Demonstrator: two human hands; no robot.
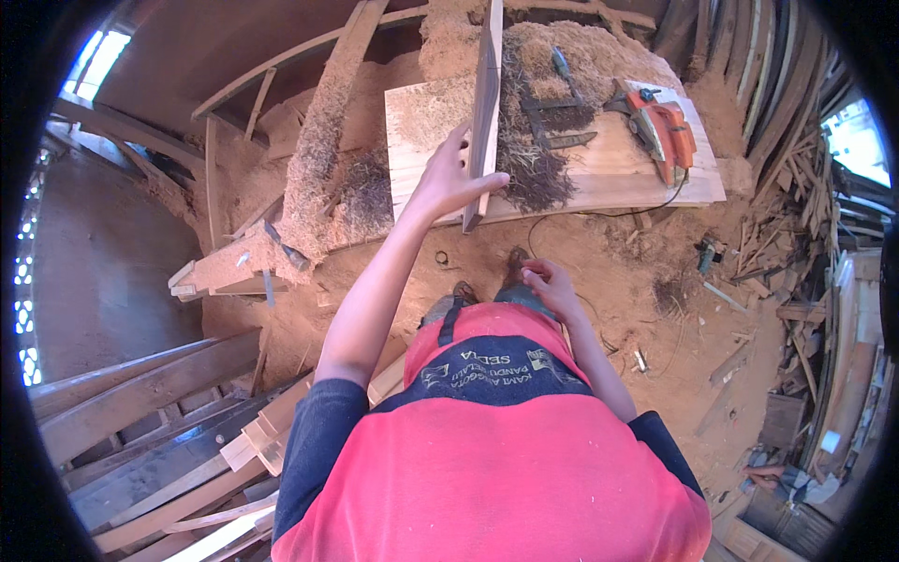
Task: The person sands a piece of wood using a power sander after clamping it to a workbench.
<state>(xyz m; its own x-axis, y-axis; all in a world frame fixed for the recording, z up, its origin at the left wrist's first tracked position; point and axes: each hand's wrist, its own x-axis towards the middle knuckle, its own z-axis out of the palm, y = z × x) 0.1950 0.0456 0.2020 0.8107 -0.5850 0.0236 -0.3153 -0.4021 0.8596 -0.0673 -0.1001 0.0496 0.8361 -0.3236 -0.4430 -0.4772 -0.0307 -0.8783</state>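
Plank (pixel 484 112) in the left hand (pixel 444 187) runs out of view above.

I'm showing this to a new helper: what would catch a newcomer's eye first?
The red shirt fills the lower middle. Above it, the left hand is on a long board standing on edge. At upper right, an orange power planer lies on a pale wooden sheet, with sawdust heaped nearby.

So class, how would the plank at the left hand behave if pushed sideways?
The plank would probably tip, since it stands on a narrow edge. Its straight, solid wood suggests stiffness. The left hand on it may steady it.
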